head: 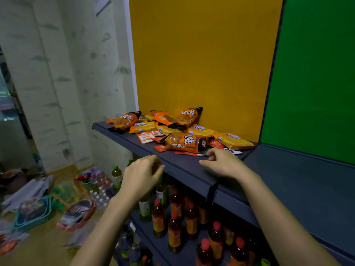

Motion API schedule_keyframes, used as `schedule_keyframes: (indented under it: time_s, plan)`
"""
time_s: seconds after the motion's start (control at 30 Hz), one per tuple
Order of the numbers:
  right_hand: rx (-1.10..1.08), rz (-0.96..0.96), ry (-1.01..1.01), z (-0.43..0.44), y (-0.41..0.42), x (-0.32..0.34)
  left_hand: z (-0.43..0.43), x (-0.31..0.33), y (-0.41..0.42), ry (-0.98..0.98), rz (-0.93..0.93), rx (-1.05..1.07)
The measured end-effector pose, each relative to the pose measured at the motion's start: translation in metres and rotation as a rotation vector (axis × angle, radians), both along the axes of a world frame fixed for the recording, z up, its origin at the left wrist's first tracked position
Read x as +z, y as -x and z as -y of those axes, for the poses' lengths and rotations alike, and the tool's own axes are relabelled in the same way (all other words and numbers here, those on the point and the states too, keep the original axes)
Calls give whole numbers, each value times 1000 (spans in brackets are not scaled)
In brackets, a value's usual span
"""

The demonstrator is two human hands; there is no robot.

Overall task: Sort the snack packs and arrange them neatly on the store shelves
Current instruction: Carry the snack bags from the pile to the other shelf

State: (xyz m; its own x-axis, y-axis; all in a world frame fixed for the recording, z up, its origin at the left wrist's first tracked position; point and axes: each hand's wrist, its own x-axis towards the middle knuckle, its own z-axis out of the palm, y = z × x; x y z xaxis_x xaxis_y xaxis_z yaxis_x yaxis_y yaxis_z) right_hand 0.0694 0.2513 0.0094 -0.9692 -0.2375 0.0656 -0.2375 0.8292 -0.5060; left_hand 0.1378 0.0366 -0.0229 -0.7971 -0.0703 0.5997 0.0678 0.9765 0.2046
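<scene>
The dark shelf (173, 161) carries the whole unsorted lot in front of the yellow back panel (203, 64). Below its near lip stand rows of bottles (174, 214), so anything that slips off the front is likely to drop among them and may knock one over. The snack packs (180, 131) lie in one loose heap toward the far side of the shelf, kinds mixed and overlapping. Pulling one from low in the heap could drag its neighbours along. The big orange bag (184, 144) on the near side lies across smaller items and would probably sweep them forward if tugged. Another orange bag (124, 120) lies close to the shelf's left end, where a sideways nudge could tip it to the floor. The yellow packs (234, 141) look slick and may slide over each other when stacked. The small red sachets (160, 148) are flat, half buried and easy to miss or flick off. The left hand (142, 173) hovers at the near lip, fingers loosely curled and holding nothing. The right hand (223, 163) is just beside a flat white-and-red pack (231, 151) at the heap's near edge. Its fingers are bent toward the pack, but whether they pinch it cannot be told from this angle.
</scene>
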Motion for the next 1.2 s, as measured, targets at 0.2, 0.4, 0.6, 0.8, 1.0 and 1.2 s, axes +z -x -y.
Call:
schedule_keyframes:
  time_s: [0.2,0.4,0.6,0.8,1.0,1.2]
  plan:
    - [-186,26,-40,24,33,-3,46,5,68,-26,38,-156]
    - [-389,66,211,57,57,-3,98,24,120,18,46,-300]
    - [-498,128,650,93,69,10,141,34,158,32,5,-393]
    - [-639,136,615,117,104,10,152,41,199,-8,4,-462]
    - [-672,68,631,120,137,5,143,48,242,-28,-9,-484]
    - [-638,126,577,112,153,1,117,61,293,-132,64,-507]
